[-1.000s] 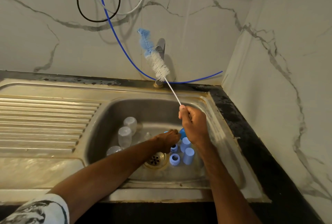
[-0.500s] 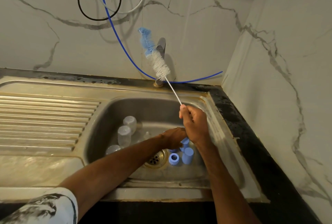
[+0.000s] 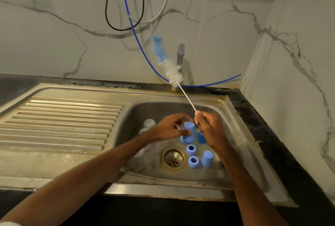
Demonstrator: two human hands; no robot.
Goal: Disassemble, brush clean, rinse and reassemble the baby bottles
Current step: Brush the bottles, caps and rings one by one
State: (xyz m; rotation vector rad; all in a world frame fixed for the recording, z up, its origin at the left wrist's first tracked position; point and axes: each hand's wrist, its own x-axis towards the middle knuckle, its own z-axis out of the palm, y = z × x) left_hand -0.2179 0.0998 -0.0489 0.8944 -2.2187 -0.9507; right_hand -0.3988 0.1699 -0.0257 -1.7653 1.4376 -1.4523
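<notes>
My left hand (image 3: 171, 129) holds a light blue bottle cap (image 3: 189, 132) with a screw ring at its base, lifted above the sink floor. My right hand (image 3: 211, 129) grips the thin handle of a bottle brush (image 3: 169, 69), whose white and blue bristles point up toward the tap. On the basin floor lie two blue screw rings (image 3: 191, 149) (image 3: 193, 161), another light blue cap (image 3: 207, 158) and a darker blue part (image 3: 200, 137). Clear bottle bodies (image 3: 149, 123) stand at the basin's left, partly hidden by my left arm.
The steel sink (image 3: 241, 155) has a drain (image 3: 173, 158) in the middle and a ribbed drainboard (image 3: 59, 124) to its left. A grey tap (image 3: 180, 55) stands at the back. A blue hose (image 3: 137, 39) and black and white cables hang on the marble wall. A dark counter (image 3: 268, 135) runs along the right.
My left hand has risen from the basin floor with the light blue cap in it. My right hand and the brush stayed almost in place.
</notes>
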